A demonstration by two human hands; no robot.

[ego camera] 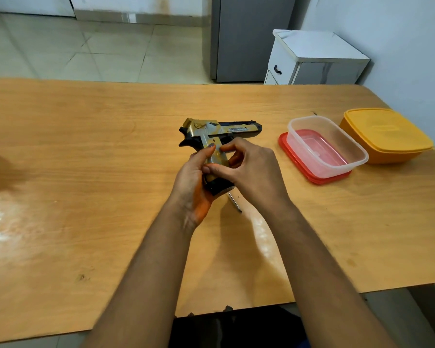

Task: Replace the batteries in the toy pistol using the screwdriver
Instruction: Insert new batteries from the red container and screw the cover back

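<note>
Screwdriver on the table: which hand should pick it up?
Probably the right hand: the screwdriver lies just beneath it, while the left hand grips the toy pistol by its handle and steadies it.

The toy pistol (219, 136) is sitting between the fingers (230, 146) of both hands over the middle of the tabletop (86, 159), its barrel pointing right. The screwdriver (234, 202) is lying on the tabletop just below the fingers, partly hidden under the right hand (251, 169). Right of the fingers, an open box (327, 146) is standing on its lid (312, 169). A closed box (387, 135) is sitting farther right, behind it. The left hand (194, 182) is gripping the pistol's handle.
</note>
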